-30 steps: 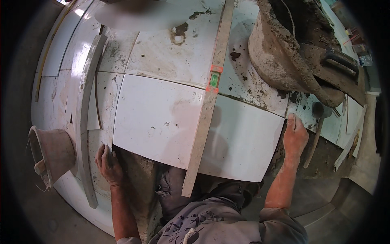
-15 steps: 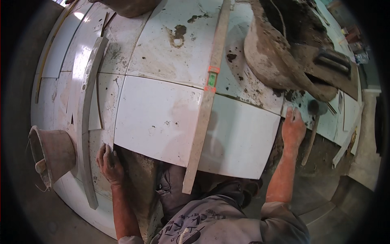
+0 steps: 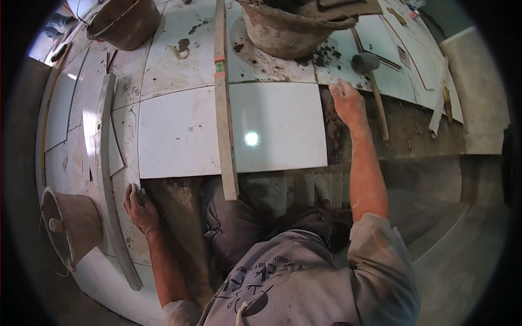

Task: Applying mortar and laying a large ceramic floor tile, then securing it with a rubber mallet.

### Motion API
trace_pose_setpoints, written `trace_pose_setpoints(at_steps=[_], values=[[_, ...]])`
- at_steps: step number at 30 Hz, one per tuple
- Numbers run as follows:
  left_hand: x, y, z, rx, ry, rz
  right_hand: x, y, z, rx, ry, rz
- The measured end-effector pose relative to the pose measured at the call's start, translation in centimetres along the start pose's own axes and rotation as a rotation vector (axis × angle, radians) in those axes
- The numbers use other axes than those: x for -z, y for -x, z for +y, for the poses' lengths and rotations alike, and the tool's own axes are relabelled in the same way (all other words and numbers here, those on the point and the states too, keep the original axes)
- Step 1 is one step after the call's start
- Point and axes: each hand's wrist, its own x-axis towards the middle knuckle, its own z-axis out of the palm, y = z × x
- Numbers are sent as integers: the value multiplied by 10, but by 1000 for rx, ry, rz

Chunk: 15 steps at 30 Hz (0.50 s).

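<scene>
My left hand [image 3: 142,209] rests with fingers spread on the tiled surface beside the near left corner of a white tile [image 3: 179,136]. My right hand [image 3: 349,106] reaches out to the far right corner of the white tile on the other side [image 3: 283,119]. Its fingers are extended close together, with nothing visible in them. Between my hands a long straight bar level [image 3: 224,114] with a green vial lies across the tiles, its near end jutting past their front edge. Right of my right hand lies a rubber mallet [image 3: 375,87], head away from me.
A mortar-caked tub [image 3: 283,35] with a trowel [image 3: 340,8] on it stands at the far side. Another bucket [image 3: 128,24] is far left, and a tipped bucket [image 3: 81,225] lies near left beside a long bar [image 3: 103,146]. Bare mortar bed [image 3: 413,125] shows at right.
My view has shifted, so the tiles, the level and the tub appear further left and higher. Both hands stay at about the same spots by the tiles.
</scene>
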Motion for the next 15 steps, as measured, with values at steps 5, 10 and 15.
trace_pose_setpoints(at_steps=[5, 10, 15], values=[[1, 0, 1, 15, 55, 16, 29, 97, 45, -94, -95, 317], [0, 2, -4, 18, 91, 30, 76, 166, 69, -318, -63, 292], [3, 8, -15, -2, 116, 48, 108, 189, 86, -360, -112, 316]])
